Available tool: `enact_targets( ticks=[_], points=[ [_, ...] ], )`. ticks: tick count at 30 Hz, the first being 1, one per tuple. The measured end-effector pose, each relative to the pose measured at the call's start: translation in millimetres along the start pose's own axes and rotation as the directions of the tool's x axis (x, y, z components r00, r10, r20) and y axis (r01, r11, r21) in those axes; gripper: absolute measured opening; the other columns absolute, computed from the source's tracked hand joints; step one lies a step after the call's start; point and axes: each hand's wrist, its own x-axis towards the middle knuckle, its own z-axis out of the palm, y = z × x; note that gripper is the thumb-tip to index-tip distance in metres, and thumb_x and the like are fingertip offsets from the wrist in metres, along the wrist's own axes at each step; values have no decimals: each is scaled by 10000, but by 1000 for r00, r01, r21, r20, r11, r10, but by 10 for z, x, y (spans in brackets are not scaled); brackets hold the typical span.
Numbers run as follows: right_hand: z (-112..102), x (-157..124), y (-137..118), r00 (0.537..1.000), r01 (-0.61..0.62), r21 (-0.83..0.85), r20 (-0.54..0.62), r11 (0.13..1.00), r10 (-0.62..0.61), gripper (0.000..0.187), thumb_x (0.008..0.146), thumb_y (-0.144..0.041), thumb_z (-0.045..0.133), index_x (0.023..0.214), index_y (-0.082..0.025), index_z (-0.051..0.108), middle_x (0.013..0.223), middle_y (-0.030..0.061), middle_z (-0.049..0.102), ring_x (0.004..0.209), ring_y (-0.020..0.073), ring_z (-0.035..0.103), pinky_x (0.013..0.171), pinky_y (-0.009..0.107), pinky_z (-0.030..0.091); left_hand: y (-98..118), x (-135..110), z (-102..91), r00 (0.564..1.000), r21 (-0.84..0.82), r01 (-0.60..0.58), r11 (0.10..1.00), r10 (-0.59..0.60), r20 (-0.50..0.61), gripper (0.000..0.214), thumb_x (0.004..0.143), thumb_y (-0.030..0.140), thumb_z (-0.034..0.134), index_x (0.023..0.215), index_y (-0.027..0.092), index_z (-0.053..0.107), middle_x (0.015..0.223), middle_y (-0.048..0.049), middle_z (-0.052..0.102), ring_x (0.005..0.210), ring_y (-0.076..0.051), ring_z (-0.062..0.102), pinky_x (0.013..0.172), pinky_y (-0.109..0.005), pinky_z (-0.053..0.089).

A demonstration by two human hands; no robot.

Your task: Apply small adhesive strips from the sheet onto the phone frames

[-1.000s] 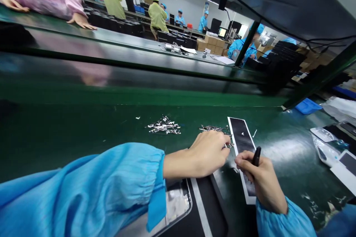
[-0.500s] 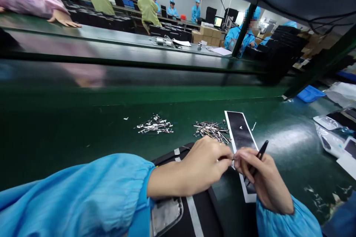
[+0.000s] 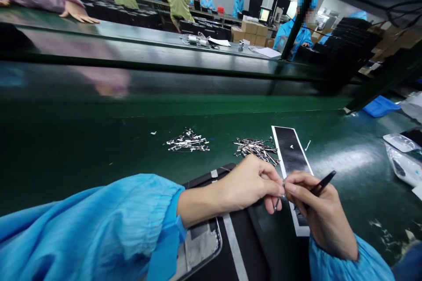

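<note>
My left hand [image 3: 252, 184] pinches a small thin strip [image 3: 277, 204], dark with a shiny end, between thumb and fingers. Fingertip to fingertip with it, my right hand [image 3: 319, 206] is closed around black tweezers [image 3: 325, 183], whose tips are mostly hidden; its thumb and forefinger press together at the strip's upper end. Beneath the hands lies a black sheet with a white border [image 3: 290, 149], a small white piece on it. Under my left forearm, a metal device frame [image 3: 202, 246] rests on a black padded tray [image 3: 244, 237] with pale tape strips.
Two piles of thin strips, a left pile [image 3: 187, 141] and a right pile [image 3: 255, 149], lie beyond my hands on the green table [image 3: 132, 149]. Bagged parts [image 3: 404, 164] and a blue bag [image 3: 380, 106] sit at right. Across the raised ledge rests a co-worker's hand [image 3: 77, 12].
My left hand has turned and its fingers have opened out somewhat, showing the strip below them. The right hand's tweezers have tilted flatter. The whole view has shifted slightly.
</note>
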Motion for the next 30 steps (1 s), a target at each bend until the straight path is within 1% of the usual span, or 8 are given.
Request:
enact_targets(
  ticks=[7, 15, 20, 22, 24, 27, 28, 30],
  points=[
    [-4, -5, -20, 1000, -8, -22, 7, 1000, 8, 242, 608, -391, 708, 609, -165, 622, 505, -25, 438, 394, 31, 273, 379, 210, 166, -4, 6, 1, 999, -43, 36, 998, -36, 7, 73, 663, 90, 558, 590, 87, 565, 476, 5, 563, 412, -85, 509, 505, -214, 411],
    [12, 10, -39, 1000, 6, -36, -1, 999, -6, 231, 599, -376, 701, 556, -168, 610, 493, -25, 432, 396, 33, 283, 382, 212, 170, 29, 12, 14, 997, -45, 74, 996, -73, 35, 134, 689, 25, 517, 580, 94, 549, 431, 32, 535, 391, -65, 481, 517, -207, 409],
    [13, -5, -23, 1000, 11, -57, 21, 998, -9, 231, 606, -381, 693, 571, -168, 610, 509, -22, 444, 384, 32, 263, 367, 217, 143, 33, 16, 21, 995, -9, 95, 995, -94, 30, 124, 622, 8, 578, 563, 105, 527, 450, 35, 540, 423, -79, 503, 493, -197, 409],
    [-3, -42, -32, 997, 73, -148, 24, 986, -71, 211, 649, -382, 673, 619, -178, 627, 546, -13, 473, 421, 51, 312, 384, 222, 197, 32, 8, 23, 996, 24, 87, 996, -87, 6, 123, 593, 3, 595, 557, 104, 536, 454, 40, 537, 439, -75, 501, 493, -187, 391],
    [-41, -107, -60, 977, 183, -291, -56, 939, -208, 168, 690, -368, 651, 725, -204, 651, 609, -4, 514, 497, 83, 397, 439, 225, 287, 47, -7, 38, 997, 59, 74, 995, -73, -28, 113, 593, 16, 602, 557, 106, 545, 452, 47, 530, 450, -69, 490, 493, -180, 363],
    [-147, -247, -120, 893, 278, -471, -195, 837, -406, 211, 729, -362, 622, 914, -260, 626, 720, -8, 543, 621, 113, 474, 516, 214, 360, 104, -36, 114, 993, 135, 84, 987, -71, -98, 107, 621, 40, 587, 567, 119, 539, 453, 43, 541, 471, -82, 502, 507, -194, 349],
    [-195, -302, -135, 879, 290, -493, -201, 820, -432, 197, 753, -365, 594, 921, -263, 614, 761, -6, 548, 655, 118, 485, 532, 211, 370, 126, -44, 154, 989, 157, 106, 982, -88, -117, 114, 625, 35, 576, 568, 124, 533, 453, 39, 549, 482, -92, 517, 515, -201, 353],
    [-299, -413, -144, 880, 294, -502, -189, 814, -435, 161, 805, -374, 521, 842, -243, 606, 829, 7, 561, 727, 134, 504, 582, 215, 387, 154, -47, 249, 982, 184, 157, 970, -133, -137, 150, 616, 9, 548, 545, 133, 501, 474, 26, 570, 522, -116, 553, 536, -213, 369]
  ],
)
